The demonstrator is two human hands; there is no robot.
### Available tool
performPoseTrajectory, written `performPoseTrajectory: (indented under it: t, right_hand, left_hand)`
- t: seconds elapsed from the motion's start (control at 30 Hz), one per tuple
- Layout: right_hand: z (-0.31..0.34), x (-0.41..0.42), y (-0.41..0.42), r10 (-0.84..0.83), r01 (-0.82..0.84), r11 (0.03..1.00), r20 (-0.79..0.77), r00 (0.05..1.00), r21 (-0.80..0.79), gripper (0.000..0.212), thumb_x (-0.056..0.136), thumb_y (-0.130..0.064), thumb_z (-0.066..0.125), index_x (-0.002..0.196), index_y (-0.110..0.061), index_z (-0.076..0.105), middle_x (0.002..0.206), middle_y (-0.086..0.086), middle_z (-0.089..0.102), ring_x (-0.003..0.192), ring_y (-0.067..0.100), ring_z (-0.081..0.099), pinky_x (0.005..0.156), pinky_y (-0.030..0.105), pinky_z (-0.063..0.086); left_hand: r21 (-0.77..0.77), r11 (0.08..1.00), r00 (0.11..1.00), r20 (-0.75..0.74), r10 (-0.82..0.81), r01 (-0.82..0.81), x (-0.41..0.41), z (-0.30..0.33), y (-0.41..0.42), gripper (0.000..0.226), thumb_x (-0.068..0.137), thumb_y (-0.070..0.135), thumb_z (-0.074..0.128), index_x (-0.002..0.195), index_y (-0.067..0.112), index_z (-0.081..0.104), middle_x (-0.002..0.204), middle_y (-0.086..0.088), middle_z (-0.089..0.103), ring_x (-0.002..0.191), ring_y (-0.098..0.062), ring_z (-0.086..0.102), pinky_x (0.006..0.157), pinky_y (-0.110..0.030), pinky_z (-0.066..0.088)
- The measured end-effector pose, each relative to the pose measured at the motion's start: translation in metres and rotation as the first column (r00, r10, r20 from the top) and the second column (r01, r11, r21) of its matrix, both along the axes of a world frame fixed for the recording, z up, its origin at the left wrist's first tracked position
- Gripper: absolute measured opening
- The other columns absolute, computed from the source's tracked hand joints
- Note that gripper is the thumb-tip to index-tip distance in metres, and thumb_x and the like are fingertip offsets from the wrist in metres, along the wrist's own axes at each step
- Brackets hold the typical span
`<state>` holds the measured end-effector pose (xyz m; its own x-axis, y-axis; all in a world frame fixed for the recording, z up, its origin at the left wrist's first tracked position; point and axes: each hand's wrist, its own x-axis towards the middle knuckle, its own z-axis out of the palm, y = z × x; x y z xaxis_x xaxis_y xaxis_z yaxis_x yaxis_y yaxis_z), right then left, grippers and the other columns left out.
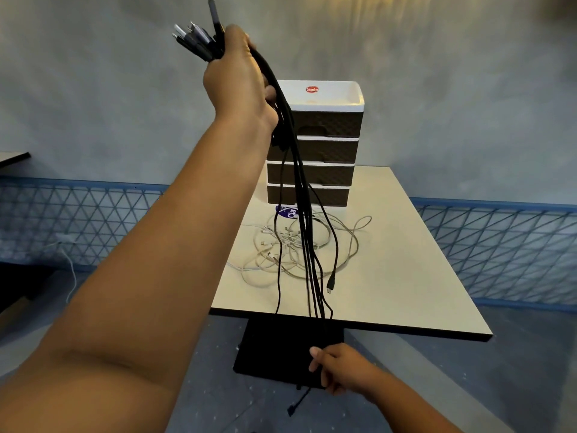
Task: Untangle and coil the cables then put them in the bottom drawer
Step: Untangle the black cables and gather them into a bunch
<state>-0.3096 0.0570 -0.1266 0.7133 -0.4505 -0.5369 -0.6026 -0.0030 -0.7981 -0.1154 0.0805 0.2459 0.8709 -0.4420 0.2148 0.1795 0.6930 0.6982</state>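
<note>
Table: pale rectangular top with a dark edge, smooth and matt, on a black base; it carries everything below.
Drawer unit: four stacked dark drawers with a woven-pattern face and white trim, a white tray on top, standing at the table's far end; the bottom drawer looks closed.
Black cables: my bundle in hand, thin and braided-looking, long axis running steeply from upper left down toward me, hanging in front of the drawers and past the near table edge.
White cables: a loose tangle of thin pale loops lying on the table just before the drawer unit, behind the black strands.
Left hand: raised high, fist wrapped round the plug ends of the black cables, metal connectors fanning out above it.
Right hand: low, below the table edge, fingers curled round the lower run of the same bundle.
Key relation: I judge the right hand nearer the free tails, so it would start the coil.
</note>
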Motion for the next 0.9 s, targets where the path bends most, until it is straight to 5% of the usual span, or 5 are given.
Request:
performPoseTrajectory:
  t: [0.27,0.43,0.6,0.7,0.9]
  right_hand:
    - [-0.028,-0.021,-0.002,0.200,-0.192,0.980,-0.293,0.935,0.055,0.029,0.101,-0.035,0.049,0.094,-0.008,0.058,0.076,0.003,0.062,0.055,0.012,0.060,0.055,0.025,0.051]
    - [0.017,-0.025,-0.032,0.270,-0.386,0.897,-0.425,0.864,-0.215,0.054,0.092,-0.003,0.058,0.143,-0.008,0.042,0.124,0.018,0.060,0.069,0.017,0.069,0.051,0.018,0.050]
    - [0.166,-0.028,-0.041,0.095,-0.049,0.948,0.133,0.986,-0.313,0.021,0.098,-0.011,0.055,0.117,-0.008,0.062,0.092,0.011,0.069,0.065,0.021,0.068,0.064,0.032,0.057]
    - [0.227,-0.018,-0.032,-0.044,0.293,0.880,0.550,0.834,-0.373,0.032,0.091,-0.033,0.063,0.122,-0.024,0.061,0.109,0.002,0.066,0.093,0.018,0.068,0.072,0.027,0.056]
    - [0.224,0.019,-0.004,0.043,0.239,0.864,0.539,0.842,-0.443,0.089,0.069,-0.049,0.082,0.141,-0.044,0.029,0.121,-0.022,0.057,0.112,-0.007,0.053,0.098,0.023,0.043]
  left_hand:
    - [-0.047,0.998,0.997,0.068,-0.034,0.037,-0.005,0.001,-0.001,0.024,0.093,0.007,0.048,0.073,0.014,0.036,0.046,0.007,0.021,0.039,-0.010,0.016,0.039,-0.022,0.018]
    - [-0.027,0.999,0.995,0.086,-0.044,0.046,-0.008,-0.002,-0.003,0.024,0.093,0.008,0.049,0.072,0.013,0.039,0.048,0.006,0.022,0.039,-0.010,0.017,0.039,-0.021,0.018]
    - [0.045,0.993,0.991,0.072,-0.111,0.108,-0.018,-0.016,-0.007,0.027,0.093,0.012,0.050,0.067,0.014,0.045,0.047,0.007,0.023,0.039,-0.008,0.016,0.039,-0.020,0.013]
    - [0.093,0.980,0.981,0.063,-0.181,0.175,-0.029,-0.027,-0.010,0.028,0.091,0.012,0.051,0.064,0.015,0.045,0.046,0.006,0.023,0.038,-0.008,0.015,0.037,-0.019,0.014]
    - [0.252,0.924,0.939,0.116,-0.324,0.288,-0.052,-0.057,-0.001,0.023,0.091,0.015,0.053,0.069,0.013,0.052,0.053,0.003,0.024,0.039,-0.007,0.017,0.037,-0.020,0.013]
